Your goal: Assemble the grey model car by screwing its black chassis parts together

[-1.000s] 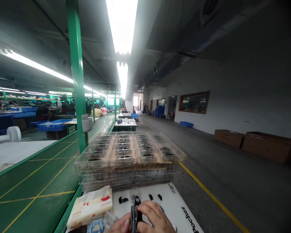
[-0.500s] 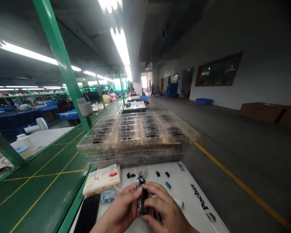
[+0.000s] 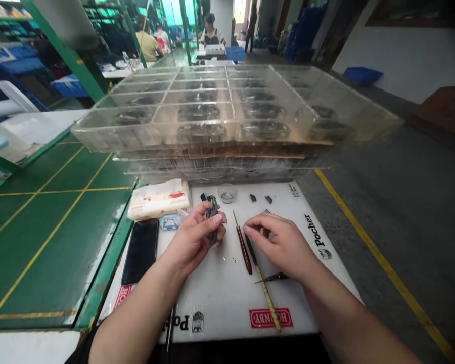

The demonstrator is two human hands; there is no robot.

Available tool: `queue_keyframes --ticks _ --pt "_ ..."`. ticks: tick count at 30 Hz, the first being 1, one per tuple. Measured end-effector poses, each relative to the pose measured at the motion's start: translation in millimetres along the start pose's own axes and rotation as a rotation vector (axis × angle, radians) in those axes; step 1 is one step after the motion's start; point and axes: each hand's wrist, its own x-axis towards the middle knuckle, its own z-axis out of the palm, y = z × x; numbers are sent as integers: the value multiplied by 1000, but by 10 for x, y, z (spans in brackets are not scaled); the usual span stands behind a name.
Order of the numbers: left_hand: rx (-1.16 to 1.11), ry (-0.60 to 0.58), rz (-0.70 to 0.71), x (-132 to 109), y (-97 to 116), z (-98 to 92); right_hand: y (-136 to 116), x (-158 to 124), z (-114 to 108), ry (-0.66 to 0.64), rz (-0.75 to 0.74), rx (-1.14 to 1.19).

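My left hand (image 3: pixel 199 230) is closed around a small dark grey moulded model part (image 3: pixel 212 215), held upright between thumb and fingers above the white mat. My right hand (image 3: pixel 278 240) is apart from it, with thumb and index finger pinched together. Whatever is in that pinch is hidden or too small to name. Just below these fingertips lies a tool with a dark blade and yellow handle (image 3: pixel 267 298). Left of it is a thin-tipped tool with a dark red handle (image 3: pixel 244 250). Another fine-pointed tool (image 3: pixel 275 277) lies partly under my right hand.
Clear compartment trays (image 3: pixel 227 121) of dark parts are stacked beyond the mat (image 3: pixel 212 308). A tissue pack (image 3: pixel 159 199), phone (image 3: pixel 140 250), blue-and-white piece (image 3: pixel 170 221) and clear cup (image 3: pixel 227 193) lie around. Small black pieces (image 3: pixel 253 197) sit at the back. People work farther off.
My right hand has let go of the dark part and moved right, beside the tools. My left hand keeps the part. The view has tilted down, showing more of the mat.
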Motion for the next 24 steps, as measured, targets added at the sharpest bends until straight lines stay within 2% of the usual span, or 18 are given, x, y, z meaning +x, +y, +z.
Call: queue_keyframes --ticks 6,9,16,24 --pt "-6 24 -3 -2 -33 13 63 49 64 -242 34 -242" --pt "-45 30 -8 2 -44 5 37 54 124 -331 96 -360" --pt "-107 3 9 31 -63 7 -26 30 251 -355 166 -493" --pt "-156 5 51 15 -51 54 -44 37 312 -348 182 -505"
